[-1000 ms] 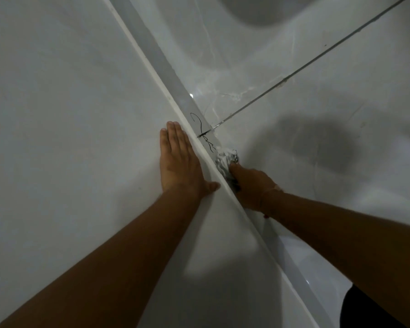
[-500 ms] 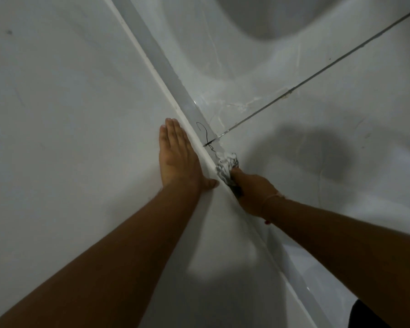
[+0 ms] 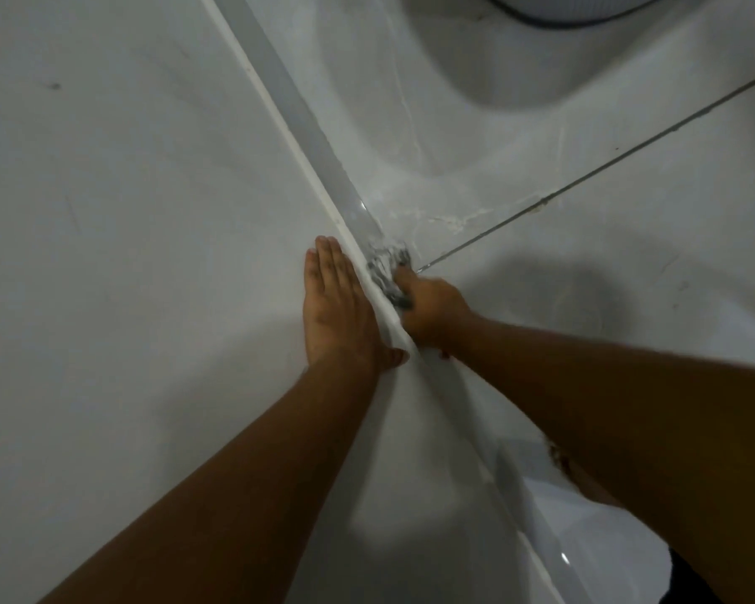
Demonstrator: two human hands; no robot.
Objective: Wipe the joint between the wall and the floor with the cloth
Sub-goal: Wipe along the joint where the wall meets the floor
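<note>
Pressing flat against the wall (image 3: 118, 220), the left hand (image 3: 338, 305) lies with its fingers straight and together, pointing up along the pale edge strip (image 3: 306, 167) that runs diagonally through the view; its grip is released, palm on the surface, holding nothing. The thumb pokes out toward the strip near the wrist.

On the other side of that strip, the right hand (image 3: 432, 309) is clenched around a crumpled cloth (image 3: 386, 265) (grey and white, blurred, so its pattern is hard to make out). The cloth sticks out beyond the knuckles and sits right in the joint (image 3: 362, 224) where the grey skirting band meets the glossy floor (image 3: 628, 263), touching both. The two hands are just beside each other, parted only by the strip.

A thin dark grout line (image 3: 585, 176) crosses the floor tiles from the upper right and ends at the cloth. Pale smears mark the tile near where this line approaches the joint. A shadow falls on the floor to the right of the clenched hand.

Both bare forearms reach in from the bottom of the view, the left from the lower left, the right from the right edge. At the top right a rounded white object with a dark rim (image 3: 576, 10) stands on the floor, mostly cut off. A dark patch, unclear what, shows in the bottom right corner.
</note>
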